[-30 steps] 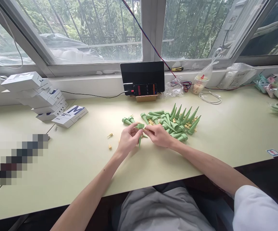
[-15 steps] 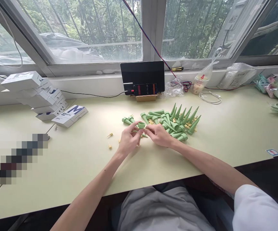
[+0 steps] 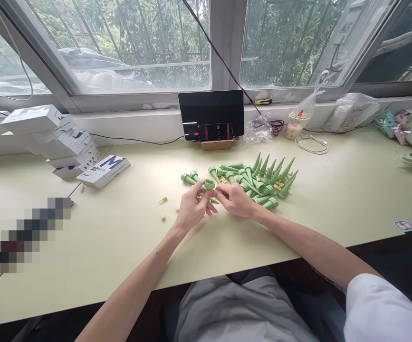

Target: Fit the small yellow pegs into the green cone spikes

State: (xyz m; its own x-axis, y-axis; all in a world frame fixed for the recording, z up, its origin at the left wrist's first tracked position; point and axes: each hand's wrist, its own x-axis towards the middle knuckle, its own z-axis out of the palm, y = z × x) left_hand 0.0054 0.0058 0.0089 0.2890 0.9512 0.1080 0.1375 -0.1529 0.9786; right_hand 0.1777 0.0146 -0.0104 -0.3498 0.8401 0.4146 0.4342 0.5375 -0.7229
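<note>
My left hand (image 3: 191, 206) is closed around a green plastic watering spike (image 3: 209, 185), whose round open top faces up above the fingers; the rest of it is mostly hidden. Fingertips of my right hand (image 3: 238, 200) pinch a small yellow plug (image 3: 218, 191) against the side of that spike, so only a sliver of yellow shows. Just beyond and to the right lies a pile of green spikes (image 3: 251, 183), several standing point up (image 3: 287, 168). Loose yellow plugs (image 3: 163, 217) are scattered left of my left hand.
A phone (image 3: 215, 132) leans on a dark tablet-like panel (image 3: 211, 107) at the back. Stacked white boxes (image 3: 36, 118) stand at left, one box (image 3: 104, 171) apart. A bagged cup (image 3: 294, 124), a white cable (image 3: 311, 145) and bagged coloured items (image 3: 405, 128) lie toward the right.
The fingers of my left hand have shifted and spread a little under the spike. The spike's open top has tilted slightly; both hands otherwise stay in place.
</note>
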